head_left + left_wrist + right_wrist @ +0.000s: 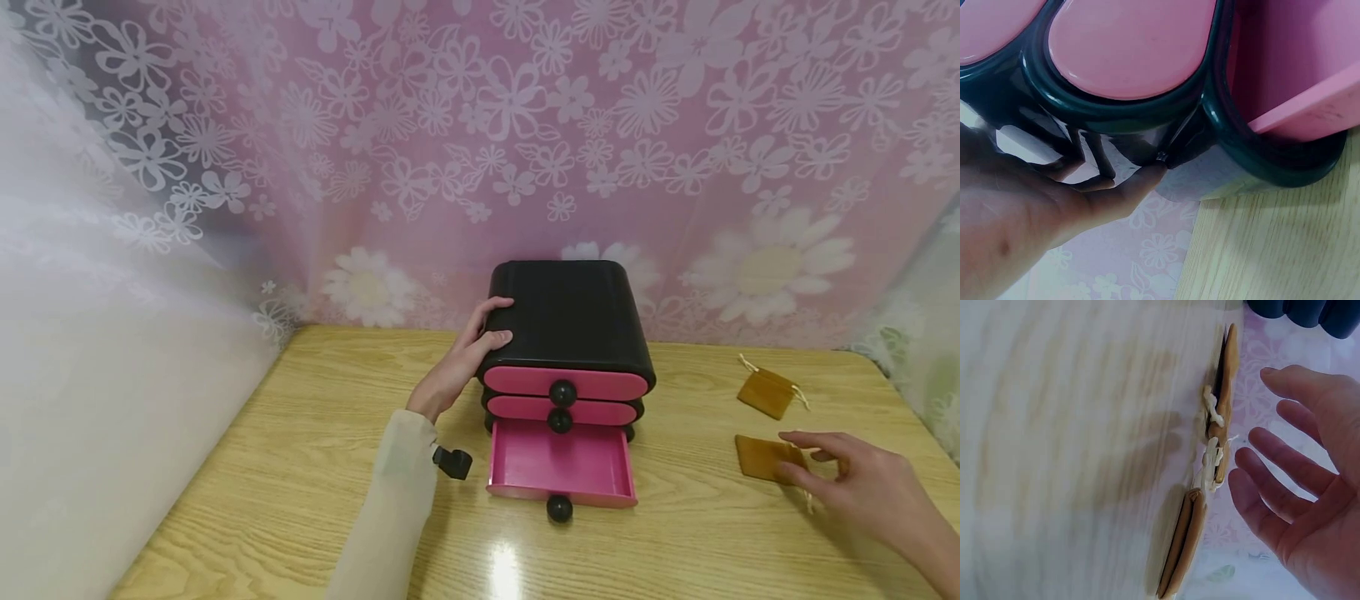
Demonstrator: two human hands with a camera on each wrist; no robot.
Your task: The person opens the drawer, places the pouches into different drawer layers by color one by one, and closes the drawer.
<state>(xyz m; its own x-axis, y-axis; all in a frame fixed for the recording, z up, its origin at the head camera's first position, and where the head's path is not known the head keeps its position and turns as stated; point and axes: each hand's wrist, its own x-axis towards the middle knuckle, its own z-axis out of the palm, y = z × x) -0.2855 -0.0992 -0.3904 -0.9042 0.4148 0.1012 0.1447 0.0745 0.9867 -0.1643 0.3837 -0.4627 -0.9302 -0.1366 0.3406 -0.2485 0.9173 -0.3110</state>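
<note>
A small black drawer chest (566,312) with pink fronts stands on the table; its bottom drawer (558,458) is pulled out and its pink inside shows. My left hand (457,358) rests against the chest's left side, fingertips on the top edge. In the left wrist view the thumb of the left hand (1066,200) touches the glossy side. To the right lie two brown drawstring pouches, a farther one (767,393) and a nearer one (761,458). My right hand (862,479) hovers by the nearer pouch. In the right wrist view the right hand's (1310,487) fingers are spread, apart from both pouches.
Round black knobs (562,393) stick out from the drawer fronts. Under everything is a light wood-grain table (300,500). A pink flowered curtain (450,167) hangs behind the chest, and a pale sheet (112,375) is at the left.
</note>
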